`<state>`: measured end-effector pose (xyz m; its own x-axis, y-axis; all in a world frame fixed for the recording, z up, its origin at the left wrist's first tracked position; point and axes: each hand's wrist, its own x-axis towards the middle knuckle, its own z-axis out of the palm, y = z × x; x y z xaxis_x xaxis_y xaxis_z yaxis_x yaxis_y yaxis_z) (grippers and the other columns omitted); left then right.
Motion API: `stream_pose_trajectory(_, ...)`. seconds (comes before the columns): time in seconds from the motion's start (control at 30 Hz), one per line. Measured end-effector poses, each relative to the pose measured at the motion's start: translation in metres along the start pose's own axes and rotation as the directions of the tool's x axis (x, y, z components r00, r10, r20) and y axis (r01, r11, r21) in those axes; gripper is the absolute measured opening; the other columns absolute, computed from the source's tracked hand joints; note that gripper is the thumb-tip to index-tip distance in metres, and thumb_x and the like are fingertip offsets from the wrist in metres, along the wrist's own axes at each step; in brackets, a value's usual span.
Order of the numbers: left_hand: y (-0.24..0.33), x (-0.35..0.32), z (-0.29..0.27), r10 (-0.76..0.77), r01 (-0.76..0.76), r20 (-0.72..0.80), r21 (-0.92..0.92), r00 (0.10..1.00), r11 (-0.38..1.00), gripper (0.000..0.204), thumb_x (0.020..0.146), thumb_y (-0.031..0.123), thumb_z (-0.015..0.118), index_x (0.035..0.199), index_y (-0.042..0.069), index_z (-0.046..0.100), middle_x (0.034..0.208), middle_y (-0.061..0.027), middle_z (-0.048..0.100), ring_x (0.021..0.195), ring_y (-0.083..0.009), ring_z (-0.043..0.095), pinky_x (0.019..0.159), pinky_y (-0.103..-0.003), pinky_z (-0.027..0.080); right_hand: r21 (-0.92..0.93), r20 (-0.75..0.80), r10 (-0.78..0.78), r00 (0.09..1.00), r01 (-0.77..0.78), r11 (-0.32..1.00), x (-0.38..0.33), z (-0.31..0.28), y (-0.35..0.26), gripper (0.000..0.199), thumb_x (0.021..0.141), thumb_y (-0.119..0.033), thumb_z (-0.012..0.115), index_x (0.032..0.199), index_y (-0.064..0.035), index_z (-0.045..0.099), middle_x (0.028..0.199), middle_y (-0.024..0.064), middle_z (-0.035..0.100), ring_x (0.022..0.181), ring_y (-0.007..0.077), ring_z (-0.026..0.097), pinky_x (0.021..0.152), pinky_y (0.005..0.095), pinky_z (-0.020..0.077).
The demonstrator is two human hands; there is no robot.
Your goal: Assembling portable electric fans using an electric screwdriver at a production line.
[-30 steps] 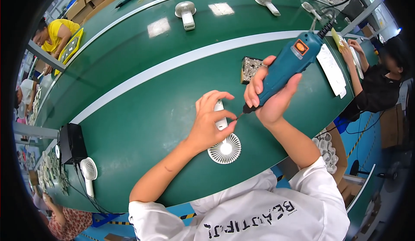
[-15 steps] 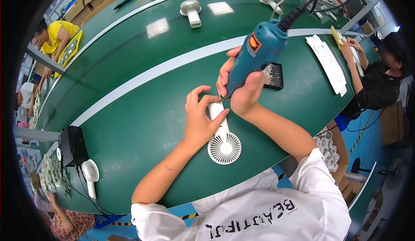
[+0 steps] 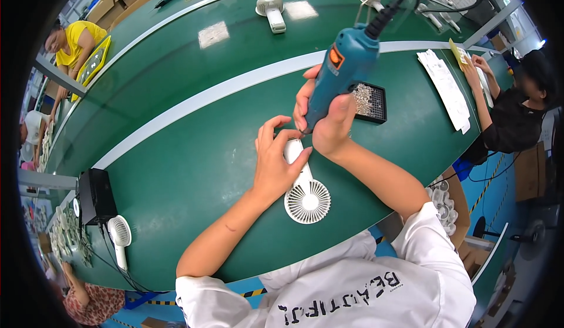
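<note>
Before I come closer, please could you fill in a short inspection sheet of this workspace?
Surface: green table, pale rail along its far side.
Job's things: white fan on the table; teal screwdriver; screws in a black tray.
Clutter: white strips at right; second fan beside a black box at left.
Hands: left hand steadies the white fan's handle; right hand grips the screwdriver. Tip contact cannot be told.
Cables: black cord rises from the screwdriver; thin wires hang by the box.
Surroundings: co-workers in yellow and in black; carton of white parts near the right elbow.
</note>
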<state>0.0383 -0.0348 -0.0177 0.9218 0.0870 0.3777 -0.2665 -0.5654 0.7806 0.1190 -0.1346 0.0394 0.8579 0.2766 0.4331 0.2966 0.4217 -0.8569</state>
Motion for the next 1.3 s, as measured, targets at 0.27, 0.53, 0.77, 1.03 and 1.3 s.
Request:
stream_pose_trajectory(0.27,0.000,0.000,0.001,-0.023,0.023,-0.012,0.006,1.000,1.000,0.035,0.069,0.012,0.077,0.099,0.004,0.059,0.121,-0.0138,0.046,0.112,-0.0320,0.045,0.094,-0.042,0.036,0.001,-0.010,-0.012,1.000,0.012,1.000,0.002,0.002,-0.001,0.086,0.078,-0.079,0.040,0.110,0.0005,0.039,0.064,0.0048,0.046,0.043,0.0107,0.045,0.041,0.0246,0.0382)
stream_pose_trajectory(0.53,0.001,0.000,-0.002,-0.027,0.028,-0.027,0.008,0.999,1.000,0.036,0.069,0.012,0.076,0.100,0.003,0.058,0.120,-0.0147,0.045,0.111,-0.0327,0.045,0.094,-0.043,0.037,0.050,-0.059,0.017,0.998,-0.014,0.999,0.006,0.007,-0.006,0.084,0.079,-0.079,0.037,0.109,-0.0007,0.038,0.064,0.0050,0.046,0.044,0.0116,0.044,0.041,0.0258,0.0381)
stream_pose_trajectory(0.77,0.001,0.000,0.002,-0.016,0.016,-0.020,0.026,1.000,1.000,0.034,0.069,0.013,0.076,0.097,0.003,0.059,0.119,-0.0137,0.046,0.109,-0.0311,0.047,0.092,-0.041,0.037,0.010,-0.029,0.033,0.999,-0.032,0.999,0.001,0.004,0.001,0.085,0.079,-0.079,0.038,0.109,0.0004,0.038,0.064,0.0053,0.046,0.044,0.0114,0.045,0.041,0.0253,0.0389)
stream_pose_trajectory(1.03,0.000,0.000,0.003,-0.001,0.002,-0.047,0.028,0.999,1.000,0.030,0.070,0.013,0.075,0.095,0.005,0.060,0.116,-0.0134,0.048,0.108,-0.0302,0.047,0.091,-0.042,0.036,0.028,-0.144,-0.101,0.984,0.106,0.994,0.003,-0.013,-0.016,0.082,0.081,-0.079,0.034,0.116,-0.0053,0.037,0.064,0.0047,0.044,0.042,0.0124,0.042,0.040,0.0266,0.0387)
stream_pose_trajectory(1.3,0.008,-0.003,0.009,0.055,-0.057,0.019,0.148,0.998,0.987,0.025,0.075,0.015,0.071,0.094,0.005,0.059,0.111,-0.0108,0.052,0.109,-0.0285,0.048,0.092,-0.041,0.033,-0.048,-0.359,-0.121,0.926,0.111,0.993,0.000,-0.099,-0.016,0.066,0.091,-0.068,0.028,0.116,-0.0079,0.036,0.067,0.0052,0.042,0.043,0.0145,0.039,0.042,0.0294,0.0379)
